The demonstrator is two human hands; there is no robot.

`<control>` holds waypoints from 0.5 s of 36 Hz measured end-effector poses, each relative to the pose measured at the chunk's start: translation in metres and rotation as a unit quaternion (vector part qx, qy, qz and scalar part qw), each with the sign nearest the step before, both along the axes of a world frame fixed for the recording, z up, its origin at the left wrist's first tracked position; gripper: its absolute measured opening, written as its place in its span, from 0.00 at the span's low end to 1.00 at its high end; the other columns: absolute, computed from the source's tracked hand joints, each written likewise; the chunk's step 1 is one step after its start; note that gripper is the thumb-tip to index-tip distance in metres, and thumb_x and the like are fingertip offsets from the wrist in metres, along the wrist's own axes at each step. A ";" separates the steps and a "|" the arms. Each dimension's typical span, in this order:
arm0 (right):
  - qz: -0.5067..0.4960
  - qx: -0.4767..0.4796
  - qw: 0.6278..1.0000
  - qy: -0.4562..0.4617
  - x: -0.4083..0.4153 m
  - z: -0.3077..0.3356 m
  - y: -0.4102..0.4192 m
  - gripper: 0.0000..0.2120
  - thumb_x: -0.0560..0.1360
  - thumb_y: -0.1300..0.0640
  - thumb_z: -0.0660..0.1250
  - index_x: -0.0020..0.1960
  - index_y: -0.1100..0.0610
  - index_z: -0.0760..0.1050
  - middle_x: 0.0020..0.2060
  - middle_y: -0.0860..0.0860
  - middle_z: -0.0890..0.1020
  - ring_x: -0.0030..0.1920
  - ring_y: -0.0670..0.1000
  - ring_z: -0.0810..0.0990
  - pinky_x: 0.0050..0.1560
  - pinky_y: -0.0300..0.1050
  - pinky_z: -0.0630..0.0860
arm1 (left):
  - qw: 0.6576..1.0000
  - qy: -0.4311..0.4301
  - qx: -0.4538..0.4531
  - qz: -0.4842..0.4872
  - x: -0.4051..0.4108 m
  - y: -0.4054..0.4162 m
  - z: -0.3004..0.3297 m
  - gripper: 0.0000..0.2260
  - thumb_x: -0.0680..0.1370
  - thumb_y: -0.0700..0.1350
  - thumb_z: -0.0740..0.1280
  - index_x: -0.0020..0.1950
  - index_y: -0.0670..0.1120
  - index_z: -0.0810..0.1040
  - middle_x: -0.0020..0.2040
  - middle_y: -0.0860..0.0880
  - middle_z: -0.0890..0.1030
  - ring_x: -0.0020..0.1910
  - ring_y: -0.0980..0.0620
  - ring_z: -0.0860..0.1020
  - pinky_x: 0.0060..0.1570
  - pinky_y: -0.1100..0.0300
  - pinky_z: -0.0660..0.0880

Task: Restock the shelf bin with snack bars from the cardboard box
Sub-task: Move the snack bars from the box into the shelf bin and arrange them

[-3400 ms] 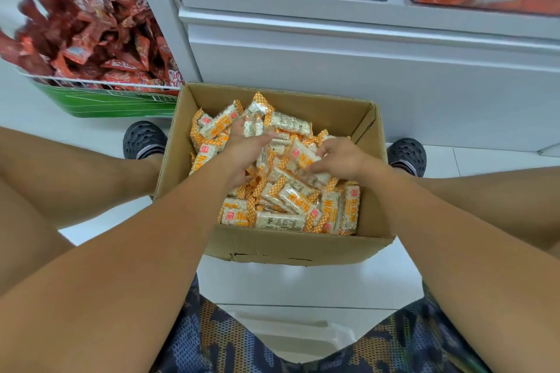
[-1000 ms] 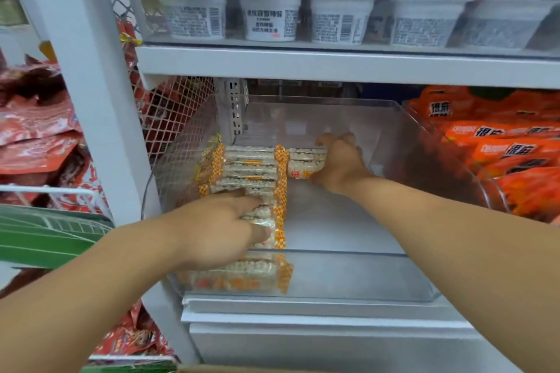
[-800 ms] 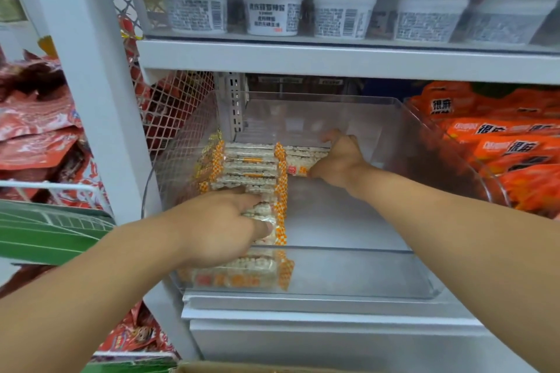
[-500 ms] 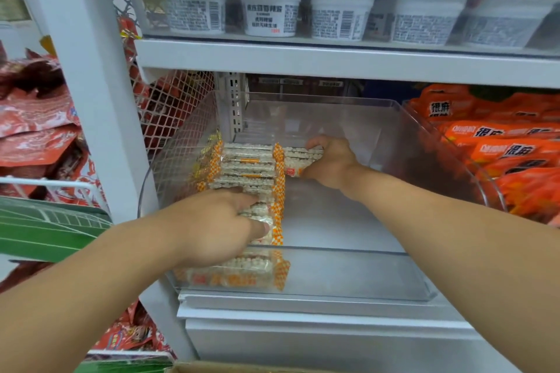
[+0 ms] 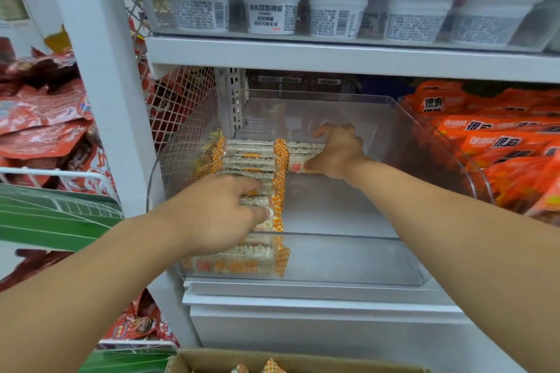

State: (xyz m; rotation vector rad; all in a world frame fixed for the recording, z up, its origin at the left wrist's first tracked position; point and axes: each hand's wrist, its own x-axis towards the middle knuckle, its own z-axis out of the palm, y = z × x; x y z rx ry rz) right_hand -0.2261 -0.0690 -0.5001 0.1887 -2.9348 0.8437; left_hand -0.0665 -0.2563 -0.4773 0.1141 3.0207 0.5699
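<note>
Gripping stacked snack bars [image 5: 248, 160] with left hand [image 5: 218, 215], centre frame, inside clear shelf bin [image 5: 348, 260]. Pinching another bar's end with right hand [image 5: 336, 151].

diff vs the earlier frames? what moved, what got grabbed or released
Since 3.4 s ago both hands left the cardboard box and now work in the clear shelf bin. The left hand rests on the near row of snack bars; the right hand grips bars at the back. Over the last second, both hands and the row barely moved.
</note>
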 end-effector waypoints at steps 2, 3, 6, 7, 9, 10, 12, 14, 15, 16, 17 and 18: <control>0.010 0.028 0.999 0.020 0.003 0.007 0.000 0.28 0.70 0.61 0.75 0.67 0.50 0.71 0.65 0.56 0.63 0.66 0.59 0.66 0.53 0.43 0.73 | 1.000 0.015 0.001 -0.007 0.001 0.001 0.000 0.25 0.79 0.57 0.65 0.75 0.53 0.69 0.73 0.52 0.72 0.70 0.51 0.71 0.66 0.59 0.66; 0.023 0.035 0.999 0.029 0.005 0.012 0.001 0.27 0.70 0.60 0.75 0.67 0.50 0.71 0.65 0.56 0.64 0.66 0.60 0.68 0.55 0.45 0.76 | 1.000 0.026 0.002 -0.011 0.002 0.001 0.001 0.25 0.79 0.56 0.65 0.75 0.53 0.69 0.72 0.52 0.73 0.68 0.50 0.73 0.65 0.59 0.67; 0.102 0.107 0.989 0.027 0.022 0.035 0.008 0.24 0.74 0.55 0.73 0.69 0.51 0.73 0.68 0.55 0.70 0.67 0.58 0.71 0.57 0.40 0.71 | 0.995 0.097 0.001 -0.015 0.007 0.003 0.002 0.23 0.79 0.57 0.64 0.73 0.51 0.72 0.71 0.51 0.75 0.67 0.50 0.75 0.65 0.58 0.68; 0.126 0.136 0.982 0.033 0.032 0.045 0.012 0.23 0.75 0.54 0.73 0.69 0.52 0.73 0.68 0.54 0.71 0.67 0.56 0.72 0.56 0.39 0.68 | 0.990 0.140 -0.003 -0.024 0.010 0.003 0.002 0.23 0.79 0.58 0.62 0.71 0.49 0.74 0.69 0.51 0.77 0.67 0.50 0.75 0.65 0.57 0.69; 0.154 0.161 0.971 0.085 0.059 0.059 0.022 0.19 0.76 0.53 0.71 0.66 0.52 0.76 0.66 0.54 0.75 0.65 0.55 0.74 0.55 0.39 0.67 | 0.973 0.224 0.007 -0.060 0.018 0.006 0.002 0.23 0.78 0.58 0.60 0.66 0.47 0.78 0.63 0.51 0.81 0.64 0.51 0.77 0.63 0.55 0.72; 0.164 0.148 0.966 0.137 0.076 0.061 0.030 0.16 0.76 0.54 0.71 0.63 0.53 0.78 0.62 0.54 0.79 0.62 0.55 0.77 0.55 0.39 0.69 | 0.961 0.262 0.026 -0.080 0.025 0.008 0.002 0.20 0.78 0.56 0.61 0.64 0.47 0.80 0.60 0.51 0.82 0.61 0.52 0.78 0.61 0.56 0.73; 0.170 0.049 0.954 0.243 0.121 0.055 0.048 0.10 0.74 0.56 0.71 0.55 0.54 0.81 0.50 0.52 0.84 0.50 0.52 0.82 0.53 0.43 0.75 | 0.927 0.347 0.062 -0.125 0.043 0.019 -0.003 0.12 0.79 0.49 0.64 0.57 0.45 0.82 0.53 0.51 0.83 0.54 0.52 0.80 0.55 0.57 0.74; 0.148 -0.072 0.934 0.317 0.175 0.033 0.063 0.03 0.75 0.56 0.69 0.47 0.55 0.81 0.37 0.49 0.82 0.38 0.48 0.80 0.42 0.42 0.75 | 0.900 0.400 0.077 -0.156 0.066 0.033 -0.015 0.07 0.79 0.43 0.65 0.51 0.42 0.81 0.47 0.48 0.82 0.48 0.48 0.78 0.50 0.54 0.73; 0.120 -0.118 0.928 0.334 0.199 0.015 0.065 0.04 0.75 0.56 0.69 0.43 0.56 0.80 0.33 0.48 0.80 0.33 0.48 0.78 0.37 0.41 0.73 | 0.897 0.399 0.078 -0.173 0.078 0.041 -0.026 0.06 0.79 0.42 0.65 0.49 0.41 0.80 0.45 0.47 0.81 0.46 0.47 0.77 0.48 0.52 0.73; 0.085 -0.154 0.926 0.334 0.218 -0.008 0.065 0.07 0.76 0.56 0.68 0.40 0.57 0.78 0.29 0.48 0.78 0.30 0.48 0.76 0.34 0.42 0.71 | 0.903 0.375 0.072 -0.194 0.089 0.049 -0.040 0.06 0.79 0.43 0.64 0.49 0.41 0.80 0.44 0.47 0.81 0.44 0.46 0.77 0.46 0.51 0.72; 0.052 -0.174 0.930 0.320 0.232 -0.034 0.064 0.10 0.76 0.55 0.68 0.37 0.57 0.76 0.27 0.47 0.76 0.29 0.49 0.74 0.33 0.43 0.69 | 0.919 0.327 0.054 -0.215 0.099 0.057 -0.057 0.07 0.79 0.45 0.63 0.50 0.43 0.79 0.44 0.47 0.80 0.44 0.45 0.77 0.45 0.51 0.73; 0.030 -0.173 0.944 0.280 0.245 -0.063 0.064 0.12 0.77 0.53 0.67 0.36 0.56 0.75 0.26 0.46 0.74 0.28 0.49 0.73 0.32 0.45 0.69 | 0.941 0.252 0.019 -0.226 0.109 0.063 -0.080 0.09 0.79 0.48 0.62 0.52 0.45 0.78 0.46 0.48 0.79 0.46 0.45 0.77 0.45 0.51 0.73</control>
